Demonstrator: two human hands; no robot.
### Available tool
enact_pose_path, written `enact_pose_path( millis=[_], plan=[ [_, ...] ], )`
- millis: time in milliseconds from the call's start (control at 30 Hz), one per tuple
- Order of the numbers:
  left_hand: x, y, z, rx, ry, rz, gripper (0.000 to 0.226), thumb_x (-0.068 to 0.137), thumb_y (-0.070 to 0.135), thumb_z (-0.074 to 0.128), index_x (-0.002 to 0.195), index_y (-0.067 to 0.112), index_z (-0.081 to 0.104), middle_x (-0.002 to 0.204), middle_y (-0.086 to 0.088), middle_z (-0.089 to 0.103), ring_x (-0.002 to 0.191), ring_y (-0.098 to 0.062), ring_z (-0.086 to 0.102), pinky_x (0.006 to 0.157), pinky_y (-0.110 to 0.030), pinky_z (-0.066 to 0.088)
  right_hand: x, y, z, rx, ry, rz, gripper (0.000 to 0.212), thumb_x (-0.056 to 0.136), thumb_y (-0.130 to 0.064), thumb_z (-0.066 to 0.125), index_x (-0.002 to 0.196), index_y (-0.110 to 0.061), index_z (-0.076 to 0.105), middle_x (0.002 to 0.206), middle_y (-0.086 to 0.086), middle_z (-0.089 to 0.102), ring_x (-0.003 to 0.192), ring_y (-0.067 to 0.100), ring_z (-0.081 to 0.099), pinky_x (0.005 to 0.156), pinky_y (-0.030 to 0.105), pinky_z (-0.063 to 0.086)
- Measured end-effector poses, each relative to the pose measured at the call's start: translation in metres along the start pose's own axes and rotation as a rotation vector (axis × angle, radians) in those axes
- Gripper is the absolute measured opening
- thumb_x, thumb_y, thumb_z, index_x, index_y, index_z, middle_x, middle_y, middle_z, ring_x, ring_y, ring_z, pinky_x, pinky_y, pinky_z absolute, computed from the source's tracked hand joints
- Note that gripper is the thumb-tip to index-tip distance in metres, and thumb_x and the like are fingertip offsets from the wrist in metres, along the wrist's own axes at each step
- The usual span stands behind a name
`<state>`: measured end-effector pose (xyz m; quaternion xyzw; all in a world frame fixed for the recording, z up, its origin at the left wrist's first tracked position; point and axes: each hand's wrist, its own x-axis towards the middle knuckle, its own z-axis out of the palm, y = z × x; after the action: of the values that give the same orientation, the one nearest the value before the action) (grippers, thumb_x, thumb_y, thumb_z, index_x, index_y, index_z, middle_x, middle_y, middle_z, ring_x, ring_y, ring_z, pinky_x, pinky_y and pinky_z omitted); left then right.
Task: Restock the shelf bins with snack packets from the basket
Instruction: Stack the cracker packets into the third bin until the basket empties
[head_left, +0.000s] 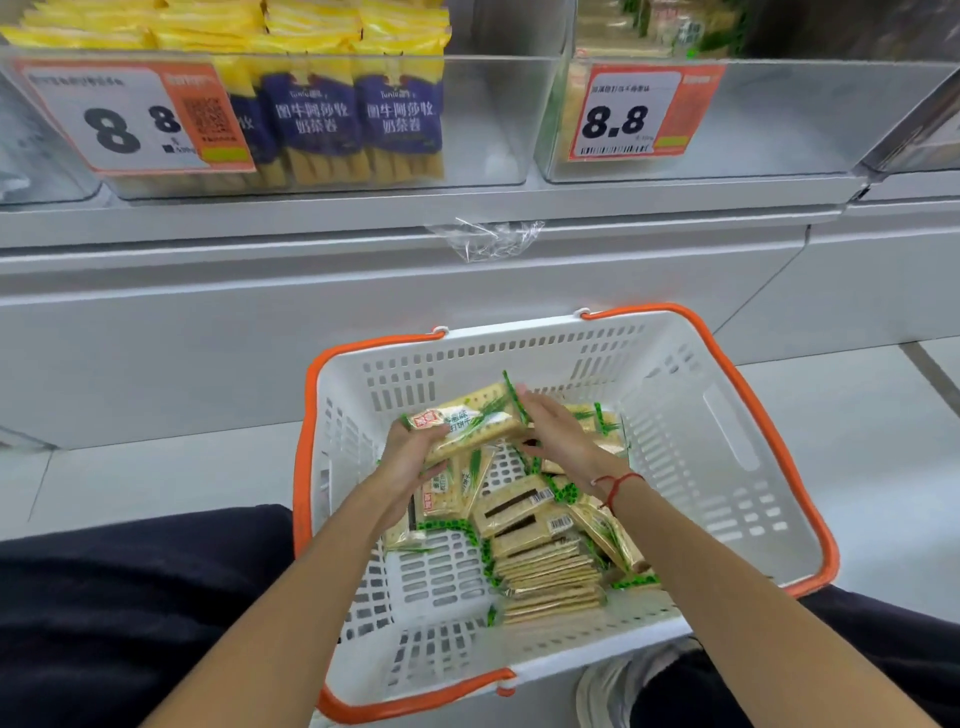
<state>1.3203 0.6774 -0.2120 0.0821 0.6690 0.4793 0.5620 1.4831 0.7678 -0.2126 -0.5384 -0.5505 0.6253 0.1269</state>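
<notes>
Here, the left hand (410, 457) grips a cracker packet (467, 426) above the basket (727, 431), the right hand (558, 434) rests on it with loosely spread fingers, and the glossy wrapper may slip back down.

Bare forearms — red string bracelet (618, 488)
</notes>
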Motion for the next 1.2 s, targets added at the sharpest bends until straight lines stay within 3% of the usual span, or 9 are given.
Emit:
enact_pose_path(
  millis=[100, 233, 433, 700, 867, 933, 1000, 1100, 1200],
  plan=[
    [0.015, -0.004, -0.008, -0.024, 0.105, -0.003, 0.048, 0.093, 0.012, 0.059, 0.135, 0.008, 0.037, 0.127, -0.005, 0.049, 0.094, -0.011, 0.053, 0.084, -0.032, 0.053, 0.011, 0.028, -0.002, -0.576, -0.057, -0.078, 0.023, 0.101, -0.028, 0.040, 0.117, -0.014, 0.049, 0.106, 0.000, 0.058, 0.097, 0.018, 0.057, 0.095, 0.035, 0.046],
    [0.023, -0.008, -0.013, -0.008, 0.147, -0.035, 0.050, 0.094, 0.007, 0.056, 0.138, 0.009, 0.033, 0.137, -0.011, 0.044, 0.110, -0.016, 0.047, 0.088, -0.035, 0.049, 0.018, 0.072, 0.003, -1.362, -0.306, -0.103, 0.055, 0.091, -0.007, 0.047, 0.142, -0.014, 0.031, 0.143, 0.011, 0.040, 0.130, 0.029, 0.038, 0.101, 0.041, 0.039],
    [0.030, -0.004, -0.019, -0.064, 0.168, -0.094, 0.049, 0.095, 0.005, 0.052, 0.139, 0.009, 0.032, 0.137, -0.014, 0.044, 0.116, -0.025, 0.050, 0.078, -0.032, 0.051, 0.028, 0.094, 0.007, -1.721, -0.290, -0.313, 0.048, 0.094, -0.023, 0.051, 0.140, -0.017, 0.036, 0.141, 0.006, 0.045, 0.134, 0.026, 0.032, 0.111, 0.045, 0.024],
    [0.013, 0.010, -0.016, -0.033, 0.120, -0.018, 0.043, 0.096, 0.012, 0.053, 0.134, 0.009, 0.035, 0.130, -0.010, 0.051, 0.109, -0.022, 0.055, 0.073, -0.029, 0.054, 0.007, 0.033, -0.016, -0.919, -0.450, 0.106, 0.035, 0.098, -0.038, 0.045, 0.129, -0.025, 0.054, 0.137, 0.001, 0.050, 0.125, 0.020, 0.046, 0.103, 0.032, 0.038],
    [-0.016, 0.031, -0.011, 0.035, 0.080, 0.067, 0.052, 0.096, 0.013, 0.053, 0.141, 0.010, 0.027, 0.137, -0.009, 0.041, 0.111, -0.021, 0.048, 0.084, -0.034, 0.052, -0.035, -0.010, -0.052, -0.600, -0.271, 0.154, 0.050, 0.098, -0.049, 0.037, 0.133, -0.015, 0.052, 0.069, 0.003, 0.047, 0.073, 0.015, 0.055, 0.069, 0.023, 0.056],
    [-0.027, 0.046, -0.009, 0.062, 0.063, 0.106, 0.051, 0.097, 0.011, 0.051, 0.142, 0.009, 0.027, 0.137, -0.010, 0.042, 0.115, -0.023, 0.050, 0.084, -0.035, 0.051, -0.048, -0.029, -0.068, -0.532, -0.193, 0.131, 0.038, 0.094, -0.049, 0.048, 0.096, -0.013, 0.062, 0.055, -0.001, 0.035, 0.055, 0.011, 0.049, 0.071, 0.027, 0.059],
    [-0.036, 0.062, -0.006, 0.064, 0.048, 0.128, 0.046, 0.096, 0.009, 0.050, 0.139, 0.007, 0.032, 0.135, -0.012, 0.046, 0.117, -0.025, 0.051, 0.079, -0.034, 0.052, -0.059, -0.049, -0.085, -0.466, -0.149, 0.097, 0.032, 0.089, -0.041, 0.062, 0.083, -0.010, 0.058, 0.066, 0.001, 0.052, 0.062, 0.008, 0.057, 0.074, 0.027, 0.059],
    [-0.053, 0.082, 0.000, 0.026, 0.041, 0.156, 0.034, 0.096, 0.007, 0.047, 0.130, 0.007, 0.041, 0.128, -0.010, 0.045, 0.111, -0.023, 0.050, 0.082, -0.034, 0.051, -0.070, -0.073, -0.106, -0.357, -0.055, 0.028, 0.046, 0.080, -0.032, 0.075, 0.115, -0.007, 0.057, 0.088, 0.003, 0.065, 0.074, 0.009, 0.064, 0.066, 0.022, 0.057],
    [-0.066, 0.088, 0.001, -0.034, 0.027, 0.189, 0.035, 0.097, 0.007, 0.046, 0.132, 0.007, 0.040, 0.125, -0.011, 0.046, 0.102, -0.020, 0.052, 0.084, -0.036, 0.052, -0.086, -0.097, -0.114, -0.259, 0.030, -0.091, 0.043, 0.078, -0.028, 0.077, 0.112, -0.011, 0.057, 0.087, 0.001, 0.066, 0.073, 0.010, 0.064, 0.067, 0.023, 0.056]
  ],
)
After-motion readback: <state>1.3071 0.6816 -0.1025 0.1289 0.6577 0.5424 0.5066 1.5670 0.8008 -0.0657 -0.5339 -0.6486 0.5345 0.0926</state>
